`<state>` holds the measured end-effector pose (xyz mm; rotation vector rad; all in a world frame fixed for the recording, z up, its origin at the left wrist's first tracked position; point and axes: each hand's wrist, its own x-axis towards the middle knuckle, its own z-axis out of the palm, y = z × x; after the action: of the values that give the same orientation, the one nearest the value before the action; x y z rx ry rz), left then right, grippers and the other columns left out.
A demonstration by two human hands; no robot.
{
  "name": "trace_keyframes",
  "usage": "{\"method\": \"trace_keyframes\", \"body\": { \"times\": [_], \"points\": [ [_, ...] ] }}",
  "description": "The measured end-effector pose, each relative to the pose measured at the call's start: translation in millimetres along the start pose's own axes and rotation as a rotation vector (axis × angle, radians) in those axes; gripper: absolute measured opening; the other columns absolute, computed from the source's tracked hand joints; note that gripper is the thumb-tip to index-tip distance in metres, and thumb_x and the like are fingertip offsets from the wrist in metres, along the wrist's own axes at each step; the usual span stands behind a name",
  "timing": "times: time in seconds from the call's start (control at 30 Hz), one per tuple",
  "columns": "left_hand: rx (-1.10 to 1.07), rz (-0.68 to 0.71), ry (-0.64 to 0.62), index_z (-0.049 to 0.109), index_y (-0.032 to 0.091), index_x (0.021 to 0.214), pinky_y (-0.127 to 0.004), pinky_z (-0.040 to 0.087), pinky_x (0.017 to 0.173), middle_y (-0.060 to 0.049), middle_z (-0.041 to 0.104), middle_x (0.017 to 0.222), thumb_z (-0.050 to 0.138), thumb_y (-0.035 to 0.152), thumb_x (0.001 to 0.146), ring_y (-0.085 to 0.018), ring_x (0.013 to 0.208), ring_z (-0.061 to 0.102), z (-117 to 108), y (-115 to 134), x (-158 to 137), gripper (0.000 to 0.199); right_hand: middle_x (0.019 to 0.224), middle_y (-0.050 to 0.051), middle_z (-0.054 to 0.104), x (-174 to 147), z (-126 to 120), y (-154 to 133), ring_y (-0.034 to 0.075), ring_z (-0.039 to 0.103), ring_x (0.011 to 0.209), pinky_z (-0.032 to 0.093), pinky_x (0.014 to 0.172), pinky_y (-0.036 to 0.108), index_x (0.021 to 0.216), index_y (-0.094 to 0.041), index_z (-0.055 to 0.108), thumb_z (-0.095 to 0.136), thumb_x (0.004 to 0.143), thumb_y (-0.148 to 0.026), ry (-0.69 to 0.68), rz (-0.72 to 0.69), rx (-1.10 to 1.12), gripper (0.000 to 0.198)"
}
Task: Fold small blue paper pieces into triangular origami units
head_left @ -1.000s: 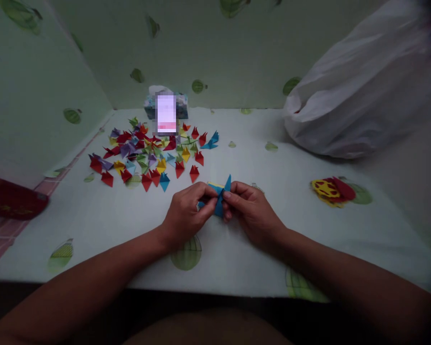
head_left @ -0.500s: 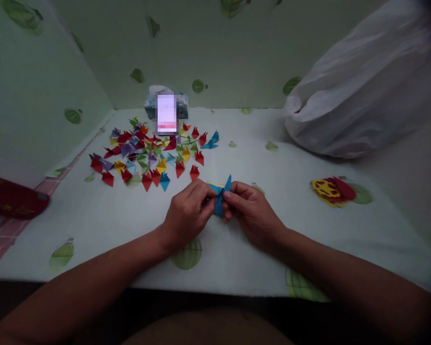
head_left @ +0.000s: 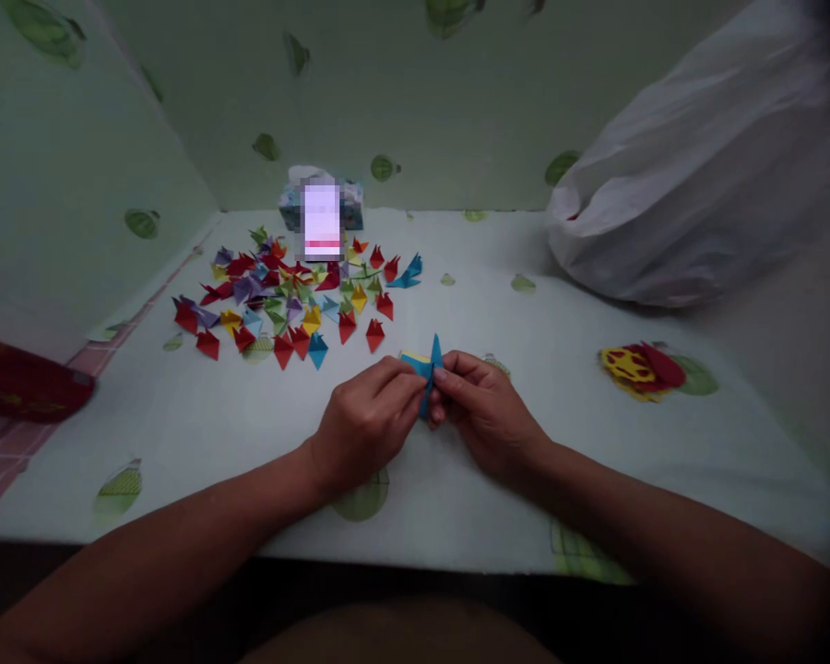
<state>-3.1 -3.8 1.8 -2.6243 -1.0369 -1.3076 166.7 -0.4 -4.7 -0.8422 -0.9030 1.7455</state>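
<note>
Between my hands, above the middle of the table, is a blue folded paper crane (head_left: 434,354) with a pointed tip standing up and a yellowish edge at its upper left. My left hand (head_left: 370,420) pinches it from the left, and its fingers cover part of the folds. From the right, my right hand (head_left: 488,401) grips it between thumb and fingers. Beyond my left hand lie several small folded paper cranes (head_left: 297,341) in red, blue, yellow, green and purple, spread in a loose pile.
A lit, blurred phone screen (head_left: 322,217) leans on a tissue box (head_left: 354,212) at the back. A big white plastic bag (head_left: 650,203) stands at the back right. Red and yellow cutouts (head_left: 640,367) lie at right, a red pouch (head_left: 31,380) at the left edge.
My left hand has shifted slightly right and down, its fingers now closer to my right thumb. The crane's upright point has turned a little to the left.
</note>
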Motion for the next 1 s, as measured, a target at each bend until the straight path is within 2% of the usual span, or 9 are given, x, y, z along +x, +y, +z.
{"method": "trace_keyframes", "body": {
  "times": [0.43, 0.73, 0.87, 1.0],
  "points": [
    [0.019, 0.005, 0.004, 0.069, 0.012, 0.090, -0.026, 0.060, 0.066, -0.009, 0.072, 0.087, 0.062, 0.016, 0.095, -0.016, 0.075, 0.071, -2.5, 1.2, 1.6, 0.010, 0.065, -0.002, 0.065, 2.3, 0.0, -1.6, 0.008, 0.057, 0.053, 0.050, 0.055, 0.024, 0.072, -0.016, 0.066, 0.085, 0.075, -0.028, -0.009, 0.106, 0.167, 0.022],
    [0.007, -0.030, 0.028, 0.067, 0.014, 0.092, -0.025, 0.058, 0.067, -0.007, 0.071, 0.086, 0.063, 0.015, 0.094, -0.015, 0.075, 0.069, -0.8, -1.7, -0.3, 0.005, 0.068, -0.001, 0.068, 1.1, 0.6, -0.4, 0.010, 0.063, 0.059, 0.052, 0.060, 0.024, 0.074, -0.016, 0.068, 0.083, 0.075, -0.022, -0.018, 0.100, 0.203, 0.017],
    [-0.121, -0.110, 0.053, 0.066, 0.014, 0.089, -0.026, 0.057, 0.074, -0.006, 0.070, 0.085, 0.064, 0.011, 0.092, -0.015, 0.080, 0.068, -0.6, -3.0, 0.3, 0.005, 0.069, -0.001, 0.068, 1.6, 2.2, -1.4, 0.010, 0.061, 0.059, 0.051, 0.060, 0.024, 0.075, -0.015, 0.069, 0.084, 0.073, -0.022, -0.015, 0.097, 0.187, 0.016],
    [-0.244, -0.249, 0.044, 0.066, 0.016, 0.089, -0.026, 0.055, 0.072, -0.004, 0.070, 0.085, 0.064, 0.013, 0.092, -0.014, 0.078, 0.066, -1.2, -3.8, 0.9, 0.005, 0.072, -0.001, 0.068, 2.5, 2.2, -0.5, 0.010, 0.060, 0.061, 0.051, 0.060, 0.025, 0.078, -0.016, 0.071, 0.084, 0.073, -0.022, -0.015, 0.069, 0.158, 0.015]
  ]
}}
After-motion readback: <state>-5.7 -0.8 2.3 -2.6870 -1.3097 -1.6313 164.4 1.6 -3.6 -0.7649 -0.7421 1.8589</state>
